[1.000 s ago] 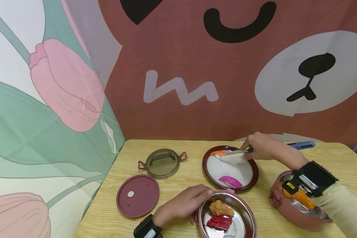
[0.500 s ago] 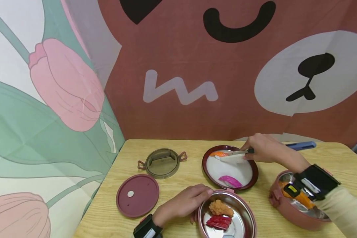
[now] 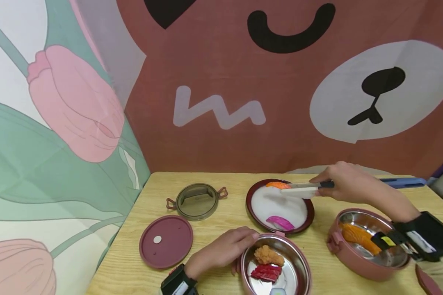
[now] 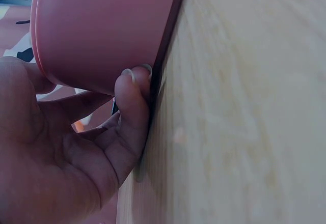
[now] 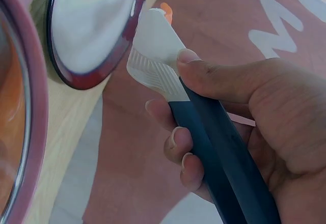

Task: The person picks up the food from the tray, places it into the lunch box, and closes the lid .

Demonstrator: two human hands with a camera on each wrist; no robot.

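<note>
My right hand point(image 3: 348, 180) grips blue-handled tongs point(image 5: 214, 137) with pale tips. The tips pinch a small orange piece of food point(image 3: 278, 185), raised near the far rim of the brown-rimmed white plate point(image 3: 311, 219). A magenta piece point(image 3: 280, 223) lies on that plate. My left hand point(image 3: 225, 248) holds the side of a pink steel-lined lunch box point(image 3: 304, 266); in the left wrist view, curled fingertips point(image 4: 133, 84) press low against its wall point(image 4: 102, 30). Inside sit a fried chicken piece point(image 3: 268, 255), a red chunk point(image 3: 266, 273) and a pale item point(image 3: 277, 291).
Right of the plate, under my right forearm, stands another pink steel-lined box point(image 3: 369, 268) with an orange food piece point(image 3: 359, 237) inside. A smoky lid with two handles point(image 3: 197, 201) and a maroon round lid point(image 3: 166, 241) lie on the left of the wooden table point(image 3: 214, 229).
My right hand has moved right, and the tongs have drawn the orange piece up and rightward off the plate. The left hand stays on the lunch box. The head view has shifted slightly.
</note>
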